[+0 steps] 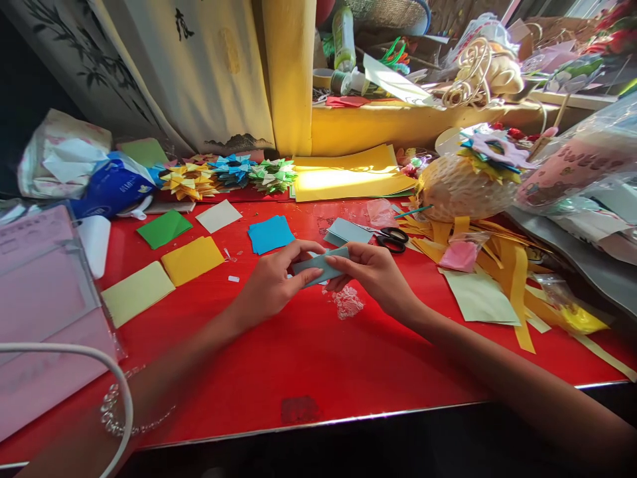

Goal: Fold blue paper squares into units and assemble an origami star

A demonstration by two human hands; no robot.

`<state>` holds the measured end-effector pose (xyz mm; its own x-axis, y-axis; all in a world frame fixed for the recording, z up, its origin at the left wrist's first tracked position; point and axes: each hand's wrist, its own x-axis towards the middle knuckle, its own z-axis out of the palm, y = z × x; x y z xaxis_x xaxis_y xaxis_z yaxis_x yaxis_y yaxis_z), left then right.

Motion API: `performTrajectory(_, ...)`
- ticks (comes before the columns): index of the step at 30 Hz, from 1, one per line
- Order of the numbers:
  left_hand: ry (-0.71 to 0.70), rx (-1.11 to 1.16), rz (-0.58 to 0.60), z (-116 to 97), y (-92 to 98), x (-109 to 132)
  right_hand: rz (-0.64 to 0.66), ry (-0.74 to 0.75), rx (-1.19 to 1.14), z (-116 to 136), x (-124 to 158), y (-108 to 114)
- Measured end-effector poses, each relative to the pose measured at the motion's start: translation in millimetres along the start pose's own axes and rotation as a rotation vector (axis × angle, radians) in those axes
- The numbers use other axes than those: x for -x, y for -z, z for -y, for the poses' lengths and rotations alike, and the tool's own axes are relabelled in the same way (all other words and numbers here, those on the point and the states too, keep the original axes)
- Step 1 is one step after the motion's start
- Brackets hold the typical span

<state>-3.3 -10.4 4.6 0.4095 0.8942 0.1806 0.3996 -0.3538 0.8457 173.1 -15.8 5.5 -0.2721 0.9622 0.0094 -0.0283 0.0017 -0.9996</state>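
Note:
A folded piece of light blue paper (322, 267) is held just above the red table by both hands. My left hand (276, 275) pinches its left end between thumb and fingers. At the other end, my right hand (371, 269) grips it with the thumb on top. Behind the hands lie a stack of bright blue paper squares (271, 234), some pale blue paper (347, 231) and black-handled scissors (392, 239). Yellow (193, 260), cream (138, 292), green (164, 228) and white paper (219, 216) rest to the left.
Folded paper stars (231, 171) and large yellow sheets (348, 174) line the back. Yellow paper strips (520, 285) and a pale green sheet (478, 297) lie right. A pink folder (50, 299) and white cable (117, 378) are at left. The table's front edge (348, 421) is near me.

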Motion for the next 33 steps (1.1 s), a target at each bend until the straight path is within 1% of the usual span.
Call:
performTrajectory(7,0.003,0.041,0.070,0.5,-1.6,0.1,-0.020,0.032,0.082,-3.7,0.4,2.0)
performTrajectory(9,0.024,0.076,0.046,1.1,-2.1,-0.8,-0.006,0.037,0.060,-5.8,-0.8,2.7)
performTrajectory(13,0.084,0.170,-0.046,3.5,-1.9,-3.3,0.016,0.014,-0.077,-9.1,-4.0,3.4)
performTrajectory(16,0.112,0.169,-0.032,4.7,-1.4,-3.8,0.010,0.008,-0.090,-9.6,-5.1,4.6)
performTrajectory(18,0.133,0.146,-0.002,4.6,-1.1,-3.4,0.051,0.005,-0.037,-9.6,-4.8,6.1)
performTrajectory(20,0.141,0.133,0.030,3.7,-0.9,-3.0,0.119,0.008,0.034,-10.0,-4.3,7.7)
performTrajectory(22,0.135,0.127,0.038,2.6,-0.8,-2.8,0.173,0.008,0.090,-10.9,-3.7,8.2)
performTrajectory(23,0.131,0.138,0.033,2.2,-1.0,-2.9,0.180,0.003,0.094,-11.4,-3.6,7.9)
performTrajectory(25,0.131,0.188,-0.012,2.0,-1.7,-3.2,0.152,-0.019,0.044,-12.3,-3.6,6.2)
performTrajectory(27,0.145,0.264,-0.068,2.8,-2.7,-3.6,0.106,-0.058,-0.053,-13.4,-3.9,3.7)
performTrajectory(29,0.166,0.313,-0.100,3.6,-3.6,-4.0,0.086,-0.095,-0.128,-14.9,-4.1,1.4)
performTrajectory(31,0.184,0.309,-0.095,3.5,-3.8,-4.2,0.075,-0.092,-0.143,-16.8,-3.8,0.0)
performTrajectory(33,0.179,0.261,-0.074,2.0,-3.3,-4.0,0.082,-0.047,-0.107,-18.2,-2.5,-0.3)
